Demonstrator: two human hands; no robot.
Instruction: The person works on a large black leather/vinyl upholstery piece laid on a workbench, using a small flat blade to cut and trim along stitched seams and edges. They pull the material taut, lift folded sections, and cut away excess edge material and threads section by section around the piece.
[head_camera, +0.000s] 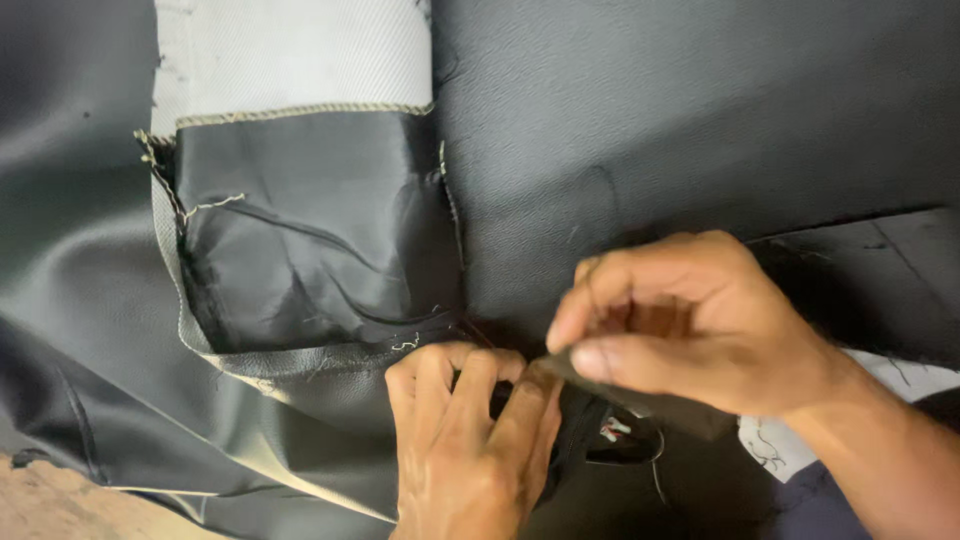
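Black faux-leather sheet (700, 120) looks soft, floppy, slick-faced; best held at the stitched edge (330, 355). Left hand (470, 440) fingers curled shut, pinning the fold; right hand (680, 320) pinches a flap w/ thumb & forefinger.

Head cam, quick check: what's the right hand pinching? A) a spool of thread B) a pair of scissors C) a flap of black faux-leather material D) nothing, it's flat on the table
C: the right hand has thumb and fingertips closed on a flap of the black material, with the left hand gripping the same fabric just below.
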